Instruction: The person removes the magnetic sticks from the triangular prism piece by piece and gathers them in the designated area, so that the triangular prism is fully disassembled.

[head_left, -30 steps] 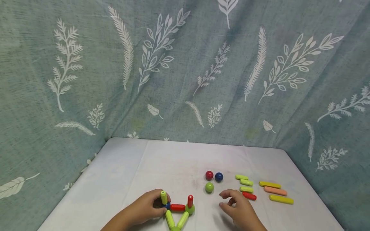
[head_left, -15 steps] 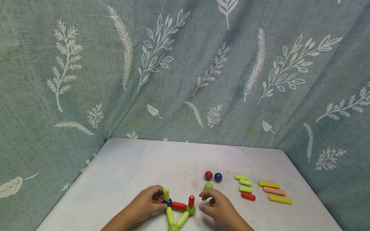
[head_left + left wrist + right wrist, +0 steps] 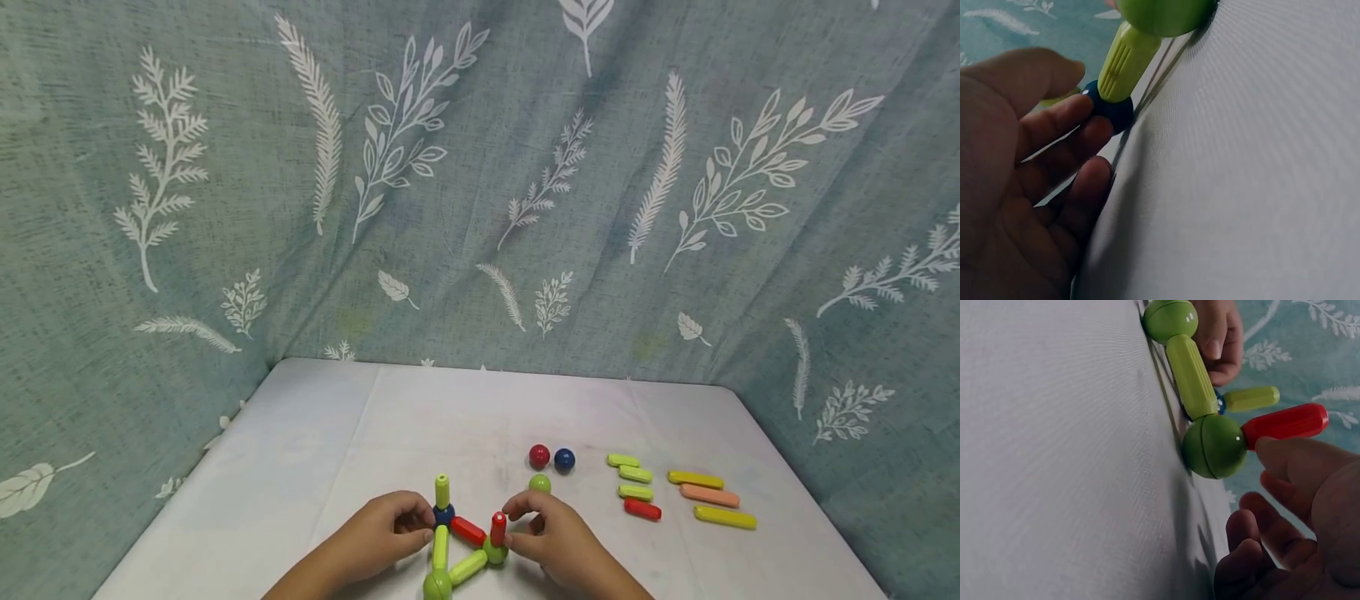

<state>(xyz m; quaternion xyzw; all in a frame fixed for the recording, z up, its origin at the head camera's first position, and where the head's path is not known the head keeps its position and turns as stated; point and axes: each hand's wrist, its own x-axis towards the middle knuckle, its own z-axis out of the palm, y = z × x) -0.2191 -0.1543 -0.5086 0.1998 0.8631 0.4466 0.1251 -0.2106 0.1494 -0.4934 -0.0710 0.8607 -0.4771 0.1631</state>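
Note:
A triangle of magnetic sticks and balls lies near the table's front. Its blue ball (image 3: 444, 515) bears an upright yellow-green stick (image 3: 442, 490); its right green ball (image 3: 495, 550) bears an upright red stick (image 3: 1288, 422). A lying red stick (image 3: 469, 531) joins those two balls. Yellow-green sticks (image 3: 440, 547) run from both to the nearest green ball (image 3: 437, 585). My left hand (image 3: 393, 529) is at the left, its fingertips touching the blue ball (image 3: 1119, 115). On the right, my right hand (image 3: 551, 537) has its thumb against the upright red stick's base, fingers loosely bent.
Beyond the right hand are a red ball (image 3: 539, 456), a blue ball (image 3: 565, 460) and a partly hidden green ball (image 3: 540, 484). Further right lie short yellow-green sticks (image 3: 635, 473), a short red stick (image 3: 642, 509), longer yellow sticks (image 3: 725, 517) and an orange stick (image 3: 709, 495).
My right hand has moved left to the upright red stick. The triangle has turned, its blue ball shifting away and rightward, its nearest ball leftward. My left fingers have slipped to the blue ball's side.

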